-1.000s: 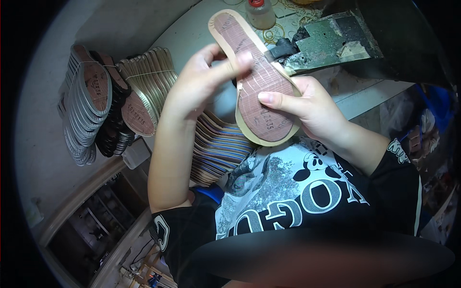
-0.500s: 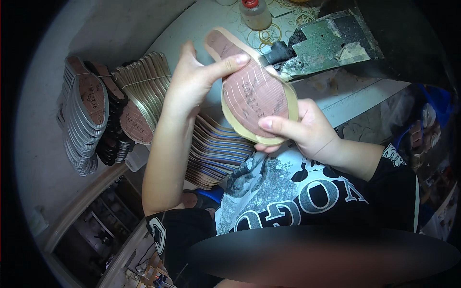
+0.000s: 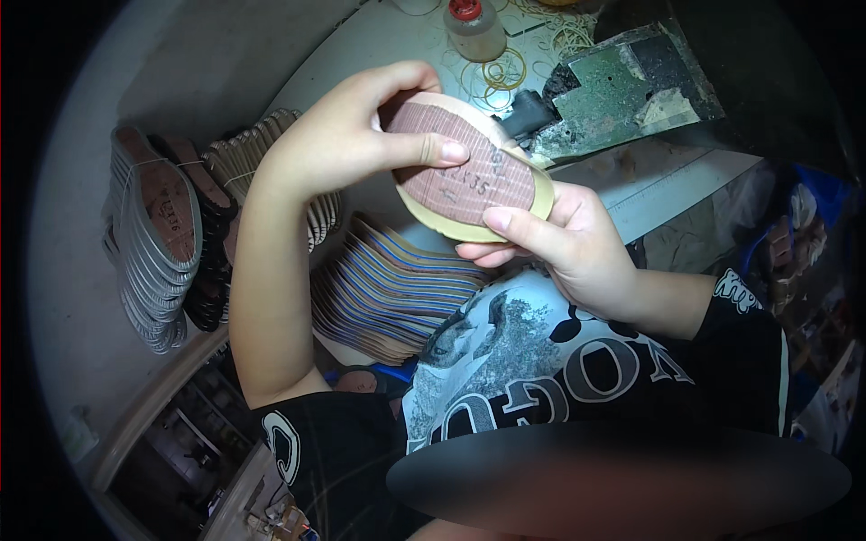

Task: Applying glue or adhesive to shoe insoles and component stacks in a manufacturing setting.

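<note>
Your left hand (image 3: 361, 135) and your right hand (image 3: 582, 239) are both clamped on 1 shoe sole (image 3: 469, 200), so neither is nearer. It is held between the 2, in the air, seemingly over the table (image 3: 352, 68), toward its near edge. Its long axis seems to run from far left to near right (the far end is hidden). From the left hand it lies rightward and nearer; from the right, leftward and away.

The left hand (image 3: 361, 126) has been moved along the shoe sole (image 3: 465, 194), and its thumb (image 3: 419, 151) is now laid on the wide part. The narrow end is now hidden. More of the gold bundle (image 3: 242, 155) is covered by the left arm (image 3: 271, 288).
</note>
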`<state>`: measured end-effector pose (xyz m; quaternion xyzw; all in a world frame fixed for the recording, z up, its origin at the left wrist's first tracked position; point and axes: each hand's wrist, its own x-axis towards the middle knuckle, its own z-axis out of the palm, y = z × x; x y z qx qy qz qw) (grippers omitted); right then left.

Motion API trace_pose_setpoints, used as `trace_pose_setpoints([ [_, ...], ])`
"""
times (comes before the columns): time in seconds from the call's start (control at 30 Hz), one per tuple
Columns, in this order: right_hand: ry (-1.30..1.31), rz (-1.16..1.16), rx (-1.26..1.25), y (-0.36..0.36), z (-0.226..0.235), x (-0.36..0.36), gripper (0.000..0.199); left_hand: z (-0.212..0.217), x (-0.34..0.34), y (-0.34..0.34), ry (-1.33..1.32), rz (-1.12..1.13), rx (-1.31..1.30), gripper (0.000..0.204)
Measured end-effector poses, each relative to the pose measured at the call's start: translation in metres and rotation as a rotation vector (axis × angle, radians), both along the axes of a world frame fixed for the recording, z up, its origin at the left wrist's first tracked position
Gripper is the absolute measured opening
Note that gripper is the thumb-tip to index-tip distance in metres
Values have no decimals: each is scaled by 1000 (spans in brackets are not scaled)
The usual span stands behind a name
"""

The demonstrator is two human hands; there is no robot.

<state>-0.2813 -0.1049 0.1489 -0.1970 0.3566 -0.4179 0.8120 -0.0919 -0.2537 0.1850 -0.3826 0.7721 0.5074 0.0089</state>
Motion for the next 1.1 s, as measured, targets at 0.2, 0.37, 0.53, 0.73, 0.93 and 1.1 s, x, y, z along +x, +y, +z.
trace_pose_setpoints([
  [0.2, -14, 24, 40, -4, 1, -3, 33, 3, 9, 22, -67, 223, 68, 39],
  [0.37, 34, 27, 20, -11, 2, -2, 38, -1, 14, 37, -77, 326, 94, 37],
  [0.53, 86, 49, 0, -19, -2, -5, 38, -3, 18, 54, -154, 454, 115, 34],
  [0.73, 164, 78, -84, -27, -14, -2, 30, -16, 20, 68, -19, 546, 91, 36],
  [0.93, 268, 157, -239, -32, -24, -8, 27, -20, 10, 79, 64, 584, 333, 43],
  [1.1, 197, 167, -279, -21, -27, -12, 25, -13, -4, 90, 7, 689, 386, 50],
])
